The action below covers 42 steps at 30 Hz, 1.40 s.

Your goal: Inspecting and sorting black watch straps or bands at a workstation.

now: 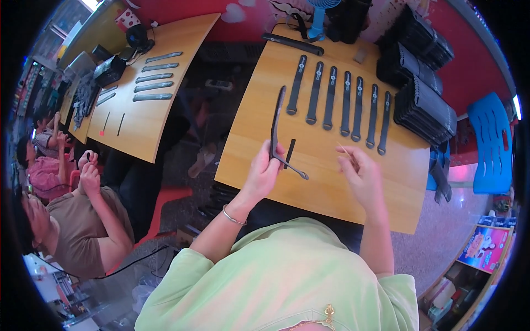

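Pinching a strap [274, 122] in the left hand [265, 169]
Right hand [357, 170], fingertips nearly together, holds a thin stick [343, 147]; best keep the strap steady beyond the left hand.

Dark strap [276, 117] partly hidden by left fingers [280, 150], blue fan [318, 19] cropped at top

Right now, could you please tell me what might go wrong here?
The thin stick in the right fingers might slip or poke the left fingers. The dark strap in the left ones could nudge the short black strip. The nearest black stack at the table's right edge might topple.
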Motion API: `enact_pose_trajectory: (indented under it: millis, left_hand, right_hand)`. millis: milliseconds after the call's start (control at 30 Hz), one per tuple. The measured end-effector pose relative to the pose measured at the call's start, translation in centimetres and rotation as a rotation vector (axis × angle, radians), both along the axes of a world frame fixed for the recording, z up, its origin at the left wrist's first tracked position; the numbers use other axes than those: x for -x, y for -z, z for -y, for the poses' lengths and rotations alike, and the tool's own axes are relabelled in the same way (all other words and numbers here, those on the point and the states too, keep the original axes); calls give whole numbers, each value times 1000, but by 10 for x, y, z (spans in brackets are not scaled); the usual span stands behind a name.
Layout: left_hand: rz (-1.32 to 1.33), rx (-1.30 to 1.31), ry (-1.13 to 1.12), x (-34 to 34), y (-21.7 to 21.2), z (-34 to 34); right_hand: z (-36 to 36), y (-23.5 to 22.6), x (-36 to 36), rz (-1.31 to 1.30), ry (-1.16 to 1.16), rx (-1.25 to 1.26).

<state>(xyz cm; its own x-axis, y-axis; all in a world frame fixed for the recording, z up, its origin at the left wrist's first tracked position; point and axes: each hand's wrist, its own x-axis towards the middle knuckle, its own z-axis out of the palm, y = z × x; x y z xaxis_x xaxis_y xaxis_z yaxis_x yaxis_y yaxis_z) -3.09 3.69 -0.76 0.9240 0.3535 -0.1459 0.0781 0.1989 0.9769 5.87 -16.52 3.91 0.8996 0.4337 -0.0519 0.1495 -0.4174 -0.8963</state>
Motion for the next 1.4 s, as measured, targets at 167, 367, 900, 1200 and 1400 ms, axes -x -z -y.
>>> enact_pose_trajectory:
  millis: [167, 367, 900, 1200, 1400]
  left_hand:
    - [-74, -34, 87, 3, -6, 6]
    - [-8, -268, 105, 6, -7, -5]
    - [88, -1274, -15, 31, 8, -121]
    - [198, -1338, -35, 54, -13, -176]
    - [-23, -790, -361, 73, 4, -186]
  right_hand:
    - [-32, 20, 3, -153, -140, -113]
    - [-62, 24, 7, -657, -361, -242]
    - [-22, -21, -38, -750, -523, 259]
    - [-20, -71, -72, -604, -662, 277]
    - [-28, -89, -97, -397, -425, 268]
